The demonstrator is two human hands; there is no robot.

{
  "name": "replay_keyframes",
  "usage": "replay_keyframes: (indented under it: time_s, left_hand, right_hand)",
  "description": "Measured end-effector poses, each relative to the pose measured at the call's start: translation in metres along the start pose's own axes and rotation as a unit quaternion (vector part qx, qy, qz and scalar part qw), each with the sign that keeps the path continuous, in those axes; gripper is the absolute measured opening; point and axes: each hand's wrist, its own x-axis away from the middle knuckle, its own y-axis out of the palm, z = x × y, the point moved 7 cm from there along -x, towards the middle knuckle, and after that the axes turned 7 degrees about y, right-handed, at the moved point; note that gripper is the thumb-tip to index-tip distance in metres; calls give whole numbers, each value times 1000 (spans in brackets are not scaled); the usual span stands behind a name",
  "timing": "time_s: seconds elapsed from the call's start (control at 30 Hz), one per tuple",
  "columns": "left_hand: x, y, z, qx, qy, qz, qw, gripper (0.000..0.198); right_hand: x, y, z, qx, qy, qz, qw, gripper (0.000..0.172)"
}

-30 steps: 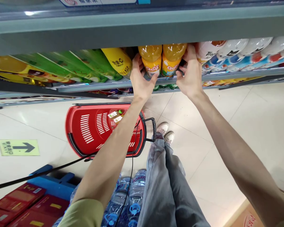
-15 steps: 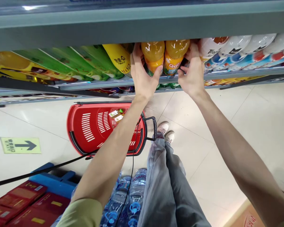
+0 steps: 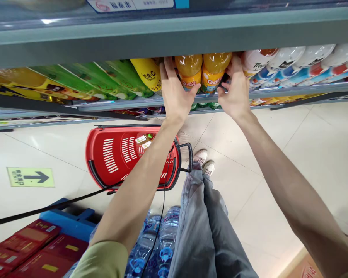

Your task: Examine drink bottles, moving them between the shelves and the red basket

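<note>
Two orange juice bottles stand side by side on a grey shelf (image 3: 145, 103). My left hand (image 3: 174, 94) wraps round the left orange bottle (image 3: 188, 69), thumb across its label and fingers behind it. My right hand (image 3: 234, 92) curls round the right orange bottle (image 3: 216, 67), its fingers on the bottle's far side. Both arms reach up and forward from below.
Green and yellow bottles (image 3: 104, 81) fill the shelf to the left, white bottles (image 3: 281, 63) to the right. A red shopping basket (image 3: 116, 154) sits on the tiled floor by my feet. Water bottle packs (image 3: 159, 239) and red boxes (image 3: 26, 247) lie below.
Both hands have slid further up and around the two orange bottles, which sit a little deeper on the shelf. The left thumb now crosses the left bottle's label.
</note>
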Motion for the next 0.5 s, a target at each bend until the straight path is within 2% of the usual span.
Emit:
replay_keyframes:
  time_s: [0.13,0.37,0.43,0.5]
  left_hand:
    - [2,2,7,-8,-29,17,999,106]
    - [1,3,22,-50,-51,-23,997,99]
    - [2,1,28,-55,-51,-14,997,99]
    - [16,-4,44,-64,-42,21,997,100]
  right_hand:
    - [3,-2,-3,7,3,-9,1000,92]
    - [3,-3,-7,12,3,-12,1000,97]
    - [4,-3,-9,0,8,-14,1000,97]
    - [14,-6,-11,-8,5,-5,1000,94]
